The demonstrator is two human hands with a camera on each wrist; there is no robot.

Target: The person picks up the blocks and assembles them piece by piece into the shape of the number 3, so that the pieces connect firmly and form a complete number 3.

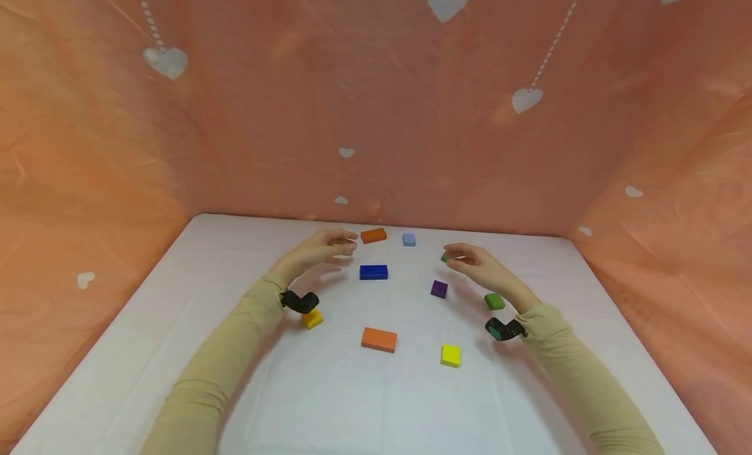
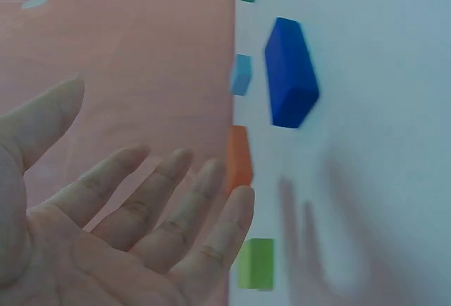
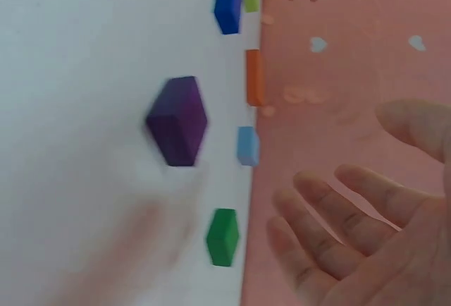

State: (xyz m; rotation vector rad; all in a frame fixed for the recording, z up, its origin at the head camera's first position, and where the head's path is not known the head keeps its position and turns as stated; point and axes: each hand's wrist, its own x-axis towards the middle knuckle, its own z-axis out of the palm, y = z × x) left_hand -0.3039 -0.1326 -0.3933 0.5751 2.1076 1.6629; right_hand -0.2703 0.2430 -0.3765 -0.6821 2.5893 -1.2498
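Observation:
My left hand (image 1: 323, 247) hovers above the left of the white table, its fingers loosely extended and holding nothing. Nearest to it are a far orange block (image 1: 373, 235), a dark blue block (image 1: 373, 272) and a light green block (image 2: 256, 264), mostly hidden behind the hand in the head view. On the other side, my right hand (image 1: 480, 267) is also raised over the table, palm empty and fingers slightly bent. It partly covers a dark green block (image 3: 223, 237) in the head view. A purple block (image 1: 438, 289) lies close by, and a light blue block (image 1: 408, 239) sits between the hands farther back.
Closer to the front lie an orange block (image 1: 378, 339), a bright yellow block (image 1: 450, 356) and a darker yellow block (image 1: 313, 320) under the left wrist. A green block (image 1: 495, 301) is beneath the right wrist. Peach cloth (image 1: 388, 115) with hearts encloses the table's back and sides.

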